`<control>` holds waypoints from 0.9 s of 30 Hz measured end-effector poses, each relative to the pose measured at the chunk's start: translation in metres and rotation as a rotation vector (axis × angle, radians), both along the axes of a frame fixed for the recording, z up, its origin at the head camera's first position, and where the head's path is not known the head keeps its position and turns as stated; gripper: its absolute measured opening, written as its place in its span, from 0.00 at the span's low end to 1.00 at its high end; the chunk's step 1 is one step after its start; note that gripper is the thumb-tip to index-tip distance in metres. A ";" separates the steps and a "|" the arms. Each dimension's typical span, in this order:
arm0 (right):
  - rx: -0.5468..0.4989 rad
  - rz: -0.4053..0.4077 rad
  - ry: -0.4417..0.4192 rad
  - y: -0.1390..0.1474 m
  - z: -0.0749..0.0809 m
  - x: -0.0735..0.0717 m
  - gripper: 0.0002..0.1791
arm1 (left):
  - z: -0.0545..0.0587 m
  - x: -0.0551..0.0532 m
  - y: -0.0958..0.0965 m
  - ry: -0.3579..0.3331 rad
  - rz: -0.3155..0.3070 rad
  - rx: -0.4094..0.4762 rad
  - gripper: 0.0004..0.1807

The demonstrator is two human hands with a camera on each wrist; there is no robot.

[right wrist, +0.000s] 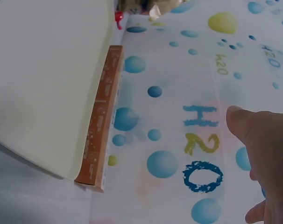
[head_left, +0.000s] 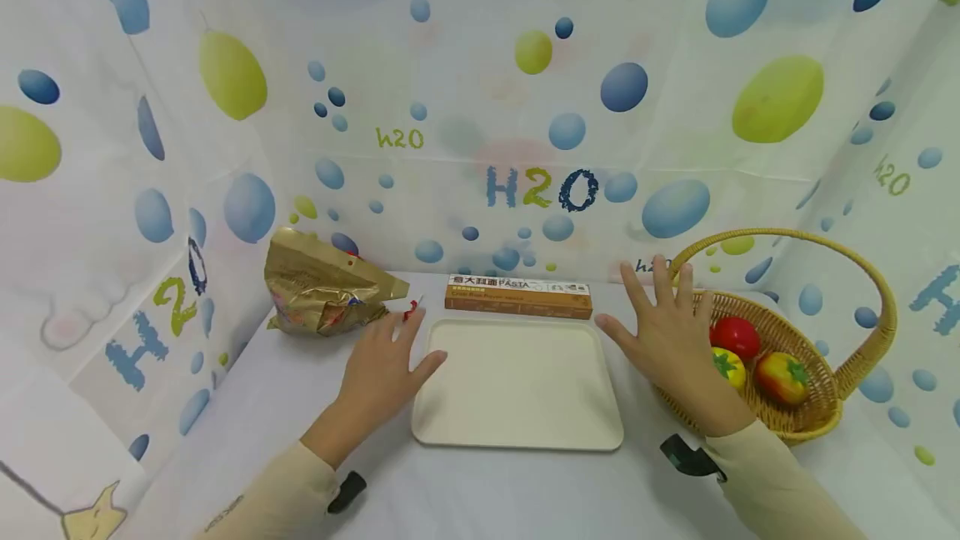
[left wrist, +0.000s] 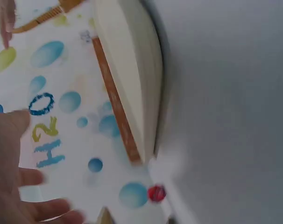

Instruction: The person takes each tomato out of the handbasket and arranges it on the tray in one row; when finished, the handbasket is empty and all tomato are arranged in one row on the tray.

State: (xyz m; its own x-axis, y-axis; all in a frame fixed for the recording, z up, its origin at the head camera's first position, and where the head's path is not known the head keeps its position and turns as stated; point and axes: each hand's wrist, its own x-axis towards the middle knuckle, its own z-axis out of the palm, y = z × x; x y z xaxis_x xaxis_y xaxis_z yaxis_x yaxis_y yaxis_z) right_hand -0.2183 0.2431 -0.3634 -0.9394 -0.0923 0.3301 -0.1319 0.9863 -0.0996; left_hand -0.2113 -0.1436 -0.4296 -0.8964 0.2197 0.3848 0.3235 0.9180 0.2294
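Left hand [head_left: 381, 372] and right hand [head_left: 669, 342] spread, holding nothing.
I see the cream tray [head_left: 517, 386] between them on the counter [head_left: 487, 494], long axis left to right, left hand seemingly nearer.

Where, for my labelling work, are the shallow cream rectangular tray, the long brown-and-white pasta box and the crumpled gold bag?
Cream tray [head_left: 517, 386]: head view, bare middle of its floor.
Pasta box [head_left: 517, 304]: head view, its brown front side.
Gold bag [head_left: 317, 283]: head view, its crumpled side.
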 end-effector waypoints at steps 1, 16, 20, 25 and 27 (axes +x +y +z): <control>-0.013 0.005 -0.002 0.002 0.001 0.003 0.50 | -0.003 0.004 0.001 -0.079 -0.011 0.074 0.38; -0.575 -0.008 -0.099 0.099 0.031 0.028 0.45 | -0.027 0.030 -0.007 -0.675 -0.030 0.635 0.30; -0.764 -0.067 -0.191 0.132 0.032 0.020 0.49 | -0.026 0.033 -0.008 -0.680 -0.014 0.626 0.30; -0.883 -0.142 -0.254 0.161 0.030 0.007 0.51 | -0.026 0.033 -0.009 -0.691 -0.003 0.607 0.32; -0.923 -0.163 -0.272 0.170 0.028 0.002 0.51 | -0.027 0.033 -0.008 -0.693 -0.002 0.609 0.33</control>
